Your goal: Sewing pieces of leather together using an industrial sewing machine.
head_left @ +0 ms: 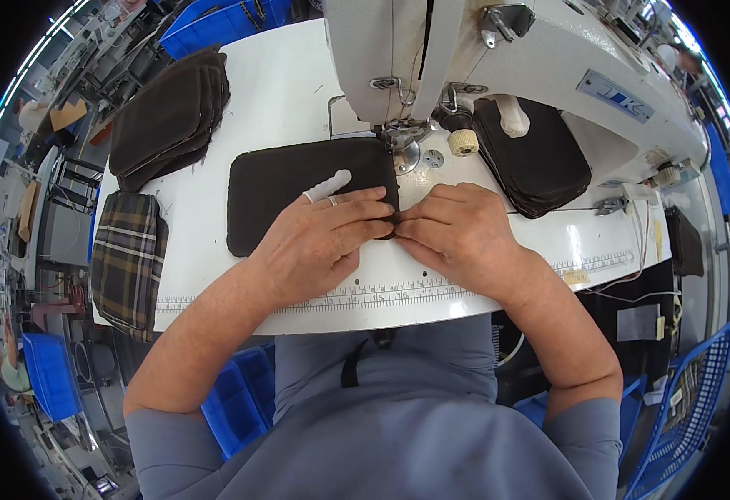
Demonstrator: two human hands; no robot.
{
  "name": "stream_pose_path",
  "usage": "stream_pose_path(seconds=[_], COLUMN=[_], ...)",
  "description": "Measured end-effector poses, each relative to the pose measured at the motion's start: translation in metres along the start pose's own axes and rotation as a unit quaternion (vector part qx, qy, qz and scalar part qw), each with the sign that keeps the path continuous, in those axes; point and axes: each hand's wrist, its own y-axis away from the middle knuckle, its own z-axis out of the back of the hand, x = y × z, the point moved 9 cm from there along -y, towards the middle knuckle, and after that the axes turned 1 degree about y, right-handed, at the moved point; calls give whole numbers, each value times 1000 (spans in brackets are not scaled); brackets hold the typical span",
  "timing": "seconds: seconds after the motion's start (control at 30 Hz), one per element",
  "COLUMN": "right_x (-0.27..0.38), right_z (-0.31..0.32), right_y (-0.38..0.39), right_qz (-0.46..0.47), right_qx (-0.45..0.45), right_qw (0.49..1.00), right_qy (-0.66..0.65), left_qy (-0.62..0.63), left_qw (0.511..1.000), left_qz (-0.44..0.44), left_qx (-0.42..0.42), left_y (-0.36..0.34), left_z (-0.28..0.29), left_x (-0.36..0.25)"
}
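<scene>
A dark brown rectangular fabric panel (pixel 269 196) with rounded corners lies on the white sewing table, its far right corner beside the sewing machine's presser foot (pixel 406 154). My left hand (pixel 319 237) rests on the panel's right part with fingers stretched; one finger wears a white cover and another a ring. Its thumb is mostly hidden. With fingers and thumb pinched together, my right hand (pixel 456 233) grips the panel's right edge close to the near corner. The fingertips of both hands come together there.
Dark panels (pixel 169 117) are stacked at the far left, with plaid fabric pieces (pixel 129 258) nearer. Another dark stack (pixel 536 154) lies under the machine arm (pixel 581 62). A ruler strip (pixel 381 296) follows the table's near edge. A blue bin (pixel 223 29) stands beyond.
</scene>
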Motion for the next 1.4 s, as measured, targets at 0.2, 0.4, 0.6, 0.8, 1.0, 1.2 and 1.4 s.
stream_pose_path(seconds=[0.2,0.4,0.6,0.8,1.0,1.2,1.4], right_x=[-16,-28,-38,-43,-43,-43,-41], right_z=[0,-2,-6,-12,-16,-14,-10], right_y=[-1,-3,-3,-5,-4,-3,1], right_qz=[-53,-112,-139,-161,-154,-155,-145], right_qx=[14,42,35,54,75,55,12], right_qw=[993,987,989,985,982,984,987], right_qy=[-106,-104,-47,36,77,66,63], left_qy=[114,48,50,0,-33,-99,-126], left_qw=[978,984,992,997,996,987,963], left_qz=[78,20,12,8,34,101,165], left_qx=[157,168,113,78,77,73,171], left_y=[3,-1,-16,-28,-37,-44,-55], left_z=[-12,-19,-17,-16,-19,-17,-17], left_x=[13,19,40,55,57,36,39])
